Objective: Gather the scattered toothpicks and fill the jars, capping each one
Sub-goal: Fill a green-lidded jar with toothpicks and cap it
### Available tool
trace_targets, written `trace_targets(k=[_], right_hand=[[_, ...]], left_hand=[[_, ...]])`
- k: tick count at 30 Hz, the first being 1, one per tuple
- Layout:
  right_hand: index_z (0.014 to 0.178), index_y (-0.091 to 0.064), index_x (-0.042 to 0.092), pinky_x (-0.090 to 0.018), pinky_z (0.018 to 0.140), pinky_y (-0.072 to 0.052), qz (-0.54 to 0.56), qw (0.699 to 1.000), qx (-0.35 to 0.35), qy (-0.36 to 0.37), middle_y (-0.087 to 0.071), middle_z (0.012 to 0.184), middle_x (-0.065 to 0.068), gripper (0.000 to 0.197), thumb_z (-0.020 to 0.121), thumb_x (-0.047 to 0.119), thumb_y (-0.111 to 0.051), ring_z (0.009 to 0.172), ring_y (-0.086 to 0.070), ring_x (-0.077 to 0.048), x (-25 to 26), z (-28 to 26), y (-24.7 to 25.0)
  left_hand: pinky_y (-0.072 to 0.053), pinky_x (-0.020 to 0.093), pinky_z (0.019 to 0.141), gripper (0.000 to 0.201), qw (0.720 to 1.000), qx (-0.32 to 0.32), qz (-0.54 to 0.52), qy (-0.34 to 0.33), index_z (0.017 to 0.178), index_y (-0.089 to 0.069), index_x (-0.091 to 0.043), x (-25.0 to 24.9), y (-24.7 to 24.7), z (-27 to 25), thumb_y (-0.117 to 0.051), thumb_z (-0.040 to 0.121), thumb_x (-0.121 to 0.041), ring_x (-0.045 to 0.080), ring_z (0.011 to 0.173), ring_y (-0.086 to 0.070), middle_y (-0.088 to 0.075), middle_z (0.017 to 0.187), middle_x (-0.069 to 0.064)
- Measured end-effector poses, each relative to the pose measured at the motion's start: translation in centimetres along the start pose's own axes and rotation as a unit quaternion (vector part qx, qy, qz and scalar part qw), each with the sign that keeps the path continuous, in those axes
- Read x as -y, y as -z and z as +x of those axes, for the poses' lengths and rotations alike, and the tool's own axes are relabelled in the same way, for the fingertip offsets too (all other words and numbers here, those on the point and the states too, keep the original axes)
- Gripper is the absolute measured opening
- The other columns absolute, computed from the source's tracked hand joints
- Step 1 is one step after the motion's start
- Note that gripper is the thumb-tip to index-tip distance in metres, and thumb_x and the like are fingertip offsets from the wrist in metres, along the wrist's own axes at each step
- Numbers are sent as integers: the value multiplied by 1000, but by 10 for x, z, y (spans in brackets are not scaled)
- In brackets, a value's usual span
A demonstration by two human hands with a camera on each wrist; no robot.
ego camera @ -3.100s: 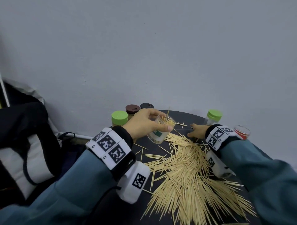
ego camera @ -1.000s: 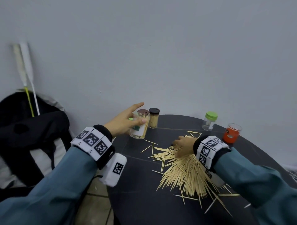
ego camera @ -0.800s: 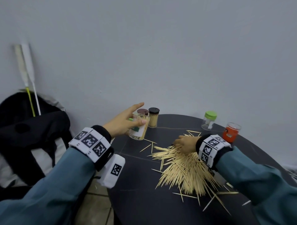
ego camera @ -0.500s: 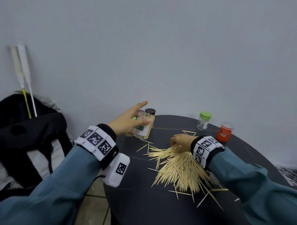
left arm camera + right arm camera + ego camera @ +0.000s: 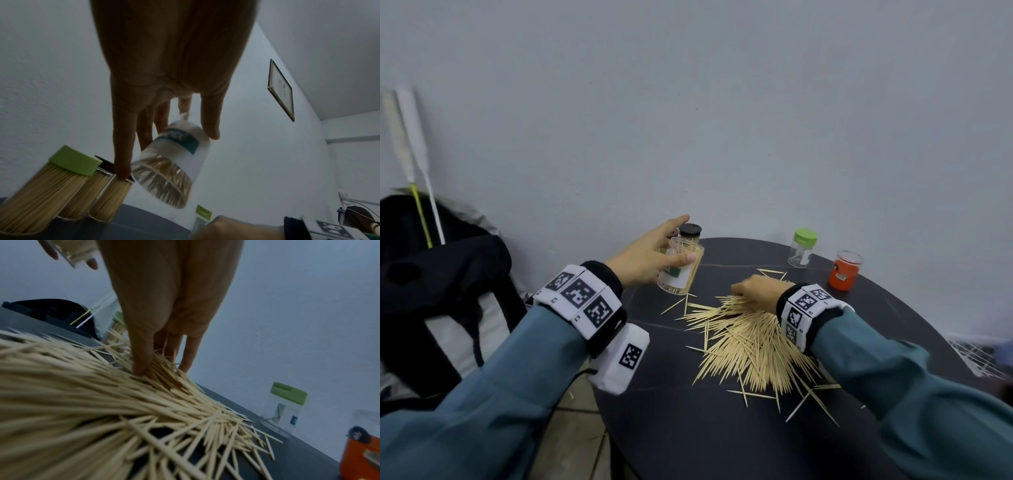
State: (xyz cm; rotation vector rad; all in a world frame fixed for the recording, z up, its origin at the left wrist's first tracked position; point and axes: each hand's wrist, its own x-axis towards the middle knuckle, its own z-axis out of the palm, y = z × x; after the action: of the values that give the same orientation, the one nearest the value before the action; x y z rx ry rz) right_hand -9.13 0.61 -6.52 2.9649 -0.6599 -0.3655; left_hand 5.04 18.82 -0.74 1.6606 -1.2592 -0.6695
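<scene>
A plain pale wall stands behind a round dark table (image 5: 722, 445); a black bag (image 5: 431, 274) sits on the floor to its left. On the table lies a broad pile of toothpicks (image 5: 750, 342), most with their long axes fanning away from the person's body toward the far edge, a few strays lying crosswise. The right hand (image 5: 755, 291) rests on the far end of the pile; the right wrist view shows its fingers (image 5: 141, 360) pressed down among the sticks, curling round a small bunch. The left hand (image 5: 647, 257) grips an uncapped clear jar (image 5: 681, 270) between thumb and fingers, index finger stretched out; the jar is lifted and tilted, mouth up and leaning right, toothpicks standing lengthwise inside. The left wrist view alone shows the jar's base clear of the table, and three full capped jars (image 5: 61, 194) packed together just beside it, one with a green lid; the head view hides most of these behind the hand. Far right stand an almost empty green-lidded jar (image 5: 802, 250) and an orange jar (image 5: 844, 271), near each other, both upright.
</scene>
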Motion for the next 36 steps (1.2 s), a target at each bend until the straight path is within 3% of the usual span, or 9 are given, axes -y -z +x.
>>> trace_targets(k=[4,11,14,17,20,22,25,31,36], right_hand=[[120,-54,3,-36,95,-43,10,1000,-15,6,-57,122,-14,28,94,8,-46,113,-54,-30,1,0,-1],[105,-44,5,-31,79,-41,102,994,-30,-38,-55,103,-16,13,99,10,-35,88,-52,-25,7,-4,2],[92,-38,8,-29,75,-35,259,958,-72,-99,-48,87,-10,21,101,18,-22,78,-44,-22,12,-1,2],[95,-41,10,-28,75,-33,391,904,-107,-135,-46,89,-9,28,101,23,-17,75,-42,-18,11,6,1],[103,-34,18,-26,65,-32,388,905,-112,-136,-40,79,3,14,101,20,-20,64,-35,-7,10,10,3],[102,-37,19,-19,60,-30,367,914,-124,-124,-35,73,9,13,101,16,-25,67,-38,-10,7,8,5],[99,-39,13,-21,59,-31,358,917,-153,-86,-41,77,2,15,100,12,-24,72,-41,-16,4,1,6],[83,-35,20,-19,57,-33,607,753,-252,-19,-34,69,2,27,102,11,-18,59,-32,-10,15,-6,33],[84,-36,17,-22,64,-45,714,616,-330,43,-37,66,0,26,103,14,-18,48,-47,-5,38,-11,72]], left_hand=[[-51,26,77,68,1000,1,2,-2,148,-23,-28,2,-2,-1,-58,90,-16,20,113,-53,-42,142,7],[-46,37,93,71,1000,-7,8,11,148,-22,-22,2,-3,1,-60,89,-17,26,121,-50,-40,143,12],[-48,40,92,70,999,-12,8,28,146,-27,-17,4,-4,3,-63,86,-20,24,121,-48,-42,139,13],[-49,39,90,65,999,-12,17,41,142,-34,-14,5,-4,4,-64,85,-23,25,122,-49,-46,136,11],[-49,40,92,60,999,-8,24,42,138,-41,-12,7,-5,6,-64,84,-26,23,118,-52,-52,129,10],[-50,33,86,53,999,-7,22,36,133,-45,-10,7,-7,6,-64,85,-24,19,109,-54,-58,115,4],[-48,30,83,52,999,-4,36,31,132,-46,-11,8,-9,7,-64,85,-25,18,107,-55,-56,101,-5],[-47,24,76,52,998,1,55,17,130,-48,-11,8,-14,8,-65,84,-26,12,100,-52,-53,93,-10],[-49,22,71,52,999,14,47,14,129,-49,-11,9,-20,10,-67,83,-27,12,99,-53,-53,94,-8]])
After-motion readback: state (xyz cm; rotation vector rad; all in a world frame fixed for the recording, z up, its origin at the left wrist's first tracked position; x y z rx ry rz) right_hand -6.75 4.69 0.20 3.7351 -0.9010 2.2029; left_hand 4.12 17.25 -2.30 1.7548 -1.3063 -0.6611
